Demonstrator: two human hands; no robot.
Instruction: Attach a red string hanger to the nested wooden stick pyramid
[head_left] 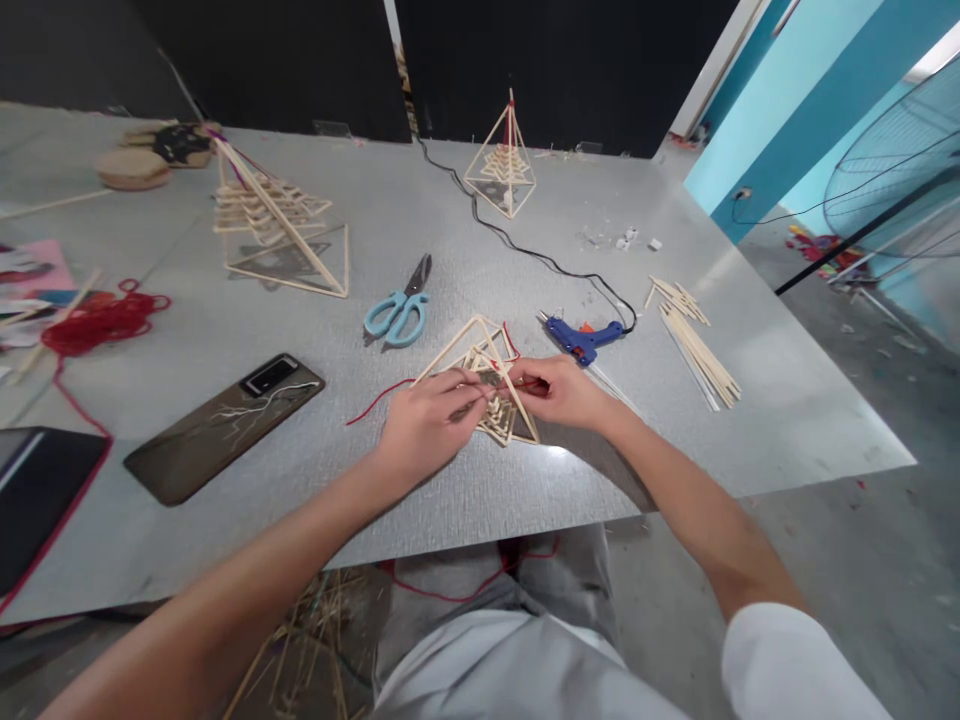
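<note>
A small pyramid frame of wooden sticks (452,352) lies on the table in front of me, with smaller nested stick squares inside it. My left hand (437,412) is over its left side, fingers closed on red yarn (382,397) whose loose end trails left onto the table. From the right, my right hand (559,390) pinches the same red yarn near the frame's sticks. The fingertips of both hands nearly meet over the frame. They partly hide the yarn and the inner squares.
Beyond the frame lie blue-handled scissors (399,312) and a blue glue gun (583,336) with a black cord. Wooden sticks (697,350) lie at right. A phone (225,428) and a red yarn bundle (112,318) are at left. Finished stick pyramids (508,165) stand farther back.
</note>
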